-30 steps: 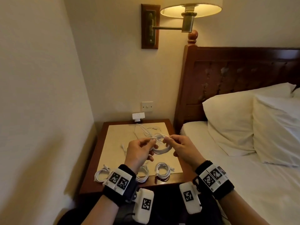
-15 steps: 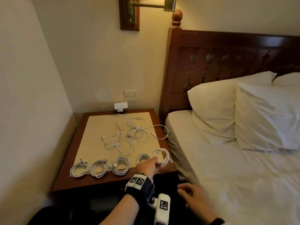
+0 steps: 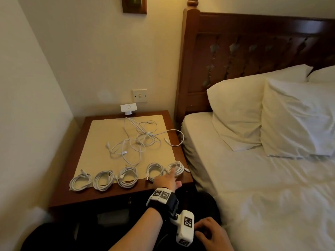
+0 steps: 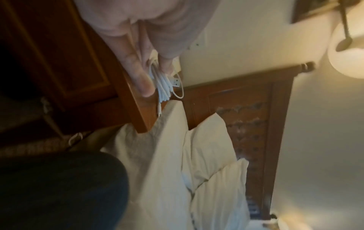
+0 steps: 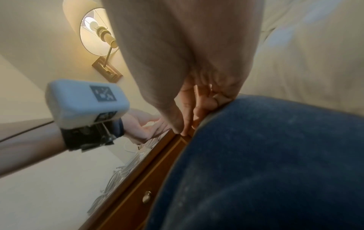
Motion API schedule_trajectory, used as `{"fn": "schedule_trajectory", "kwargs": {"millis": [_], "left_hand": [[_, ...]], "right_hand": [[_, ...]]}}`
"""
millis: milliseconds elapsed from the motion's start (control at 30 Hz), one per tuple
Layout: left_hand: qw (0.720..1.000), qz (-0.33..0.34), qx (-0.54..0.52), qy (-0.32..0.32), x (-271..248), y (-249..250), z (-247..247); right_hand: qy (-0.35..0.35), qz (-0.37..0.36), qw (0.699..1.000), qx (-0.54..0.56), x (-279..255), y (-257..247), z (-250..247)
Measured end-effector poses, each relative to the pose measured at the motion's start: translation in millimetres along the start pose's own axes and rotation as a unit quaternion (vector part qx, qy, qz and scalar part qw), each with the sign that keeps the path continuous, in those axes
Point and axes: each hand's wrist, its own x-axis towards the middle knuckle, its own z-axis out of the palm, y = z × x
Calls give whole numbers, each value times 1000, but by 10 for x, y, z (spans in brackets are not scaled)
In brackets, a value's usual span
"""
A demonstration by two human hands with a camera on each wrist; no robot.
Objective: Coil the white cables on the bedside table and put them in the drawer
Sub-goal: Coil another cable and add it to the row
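Observation:
Several white coiled cables lie in a row along the front of the bedside table [image 3: 59, 192]. My left hand [image 3: 165, 180] reaches to the rightmost coil [image 3: 178, 166], which rests on the table's front right corner. In the left wrist view, thumb and fingers [image 4: 138, 74] pinch that coil [image 4: 163, 84]. A tangle of loose white cables [image 3: 141, 140] covers the table's middle and back. My right hand [image 3: 212, 234] lies low on my thigh with loosely curled fingers [image 5: 189, 118] and holds nothing. The drawer front [image 5: 126, 207], with its brass knob [image 5: 146, 196], is closed.
A white charger block [image 3: 128, 108] stands at the table's back edge under a wall switch. The bed [image 3: 253, 178] with pillows [image 3: 235, 109] presses against the table's right side, and a wall runs close on the left. My legs in dark trousers are before the drawer.
Both hands held a coil above the table a second ago. The left hand has brought it down to the right end of the row, and the right hand has let go and dropped to my thigh.

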Motion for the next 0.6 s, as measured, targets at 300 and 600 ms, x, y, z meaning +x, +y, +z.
{"fn": "schedule_trajectory", "kwargs": {"millis": [300, 600], "left_hand": [[986, 93, 136, 4, -88, 101, -247], [907, 291, 265, 152, 80, 1358, -782]], "right_hand": [[11, -10, 1000, 1, 6, -9, -7], [11, -40, 999, -17, -43, -67, -12]]}}
